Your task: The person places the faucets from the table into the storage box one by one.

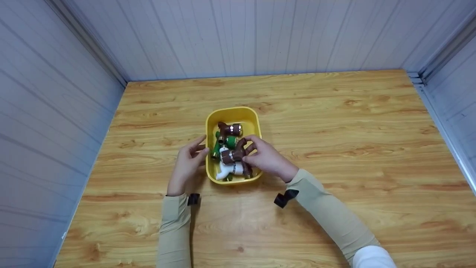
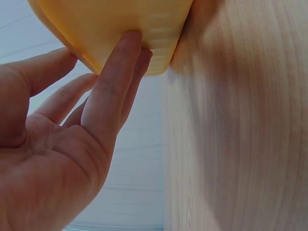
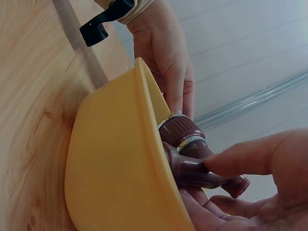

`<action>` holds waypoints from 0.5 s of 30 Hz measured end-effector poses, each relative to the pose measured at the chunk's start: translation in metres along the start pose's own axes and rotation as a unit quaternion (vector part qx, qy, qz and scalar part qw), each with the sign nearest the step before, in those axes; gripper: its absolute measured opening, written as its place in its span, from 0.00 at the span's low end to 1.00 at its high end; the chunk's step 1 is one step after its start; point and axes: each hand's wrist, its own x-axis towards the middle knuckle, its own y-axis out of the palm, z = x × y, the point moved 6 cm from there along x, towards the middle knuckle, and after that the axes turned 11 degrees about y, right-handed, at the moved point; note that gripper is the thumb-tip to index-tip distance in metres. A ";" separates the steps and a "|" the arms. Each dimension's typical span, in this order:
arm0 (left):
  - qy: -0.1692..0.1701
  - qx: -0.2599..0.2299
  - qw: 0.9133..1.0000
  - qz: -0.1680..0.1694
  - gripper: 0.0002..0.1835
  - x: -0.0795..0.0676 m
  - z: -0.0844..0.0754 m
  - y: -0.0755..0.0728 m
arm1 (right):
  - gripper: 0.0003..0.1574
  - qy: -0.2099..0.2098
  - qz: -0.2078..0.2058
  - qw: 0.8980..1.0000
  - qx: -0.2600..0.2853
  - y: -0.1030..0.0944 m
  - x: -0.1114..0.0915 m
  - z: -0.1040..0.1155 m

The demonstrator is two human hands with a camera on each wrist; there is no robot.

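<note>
My right hand (image 1: 269, 158) reaches over the right rim of a yellow plastic bin (image 3: 110, 154) and pinches a brown tap (image 1: 231, 156) between thumb and fingers. That tap has a ribbed knob, a shiny metal ring and a threaded end (image 3: 239, 186). Beneath and around it in the bin lie a white tap (image 1: 225, 171), a second brown tap (image 1: 233, 129) and green pieces (image 1: 231, 142), partly covering one another. On the bin's left, my left hand (image 1: 187, 160) touches the outer wall with extended fingers (image 2: 108, 86), its thumb by the rim.
The bin stands on a wood-grain table (image 1: 334, 123). Pale panelled walls (image 1: 238, 37) rise behind it and on both sides. A small black camera mount (image 1: 285, 198) is strapped at the right wrist, another (image 1: 193, 199) at the left.
</note>
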 end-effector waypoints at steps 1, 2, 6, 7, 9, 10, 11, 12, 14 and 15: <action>0.000 0.000 1.000 0.001 0.26 0.000 0.000 0.000 | 0.30 -0.002 0.000 1.000 -0.004 0.000 0.000 0.000; -0.001 0.000 1.000 -0.001 0.26 0.000 0.000 0.000 | 0.30 -0.003 0.000 1.000 -0.009 0.000 0.000 0.001; 0.002 0.003 1.000 0.000 0.26 -0.001 -0.001 -0.001 | 0.27 -0.004 0.002 1.000 -0.020 0.000 -0.001 0.001; 0.002 0.003 1.000 -0.001 0.26 -0.001 -0.001 -0.001 | 0.27 -0.003 0.003 1.000 -0.021 0.000 -0.001 0.001; 0.007 0.005 1.000 0.001 0.26 -0.001 -0.002 -0.001 | 0.26 -0.004 0.006 1.000 -0.020 0.000 -0.001 0.001; 0.010 0.007 1.000 0.002 0.26 -0.001 -0.002 -0.001 | 0.25 -0.004 0.009 1.000 -0.017 0.000 -0.001 0.001; 0.012 0.011 1.000 0.003 0.26 -0.001 -0.002 -0.001 | 0.25 -0.004 0.010 1.000 -0.016 0.000 -0.001 0.000; 0.014 0.016 1.000 0.004 0.26 -0.001 -0.002 -0.001 | 0.25 -0.003 0.011 1.000 -0.012 0.000 -0.001 0.000; 0.015 0.020 1.000 0.006 0.26 -0.001 -0.003 -0.001 | 0.23 -0.006 0.017 1.000 -0.003 0.000 -0.001 0.000; 0.013 0.020 1.000 0.005 0.26 -0.001 -0.003 -0.001 | 0.21 -0.006 0.019 1.000 0.002 0.000 -0.001 0.000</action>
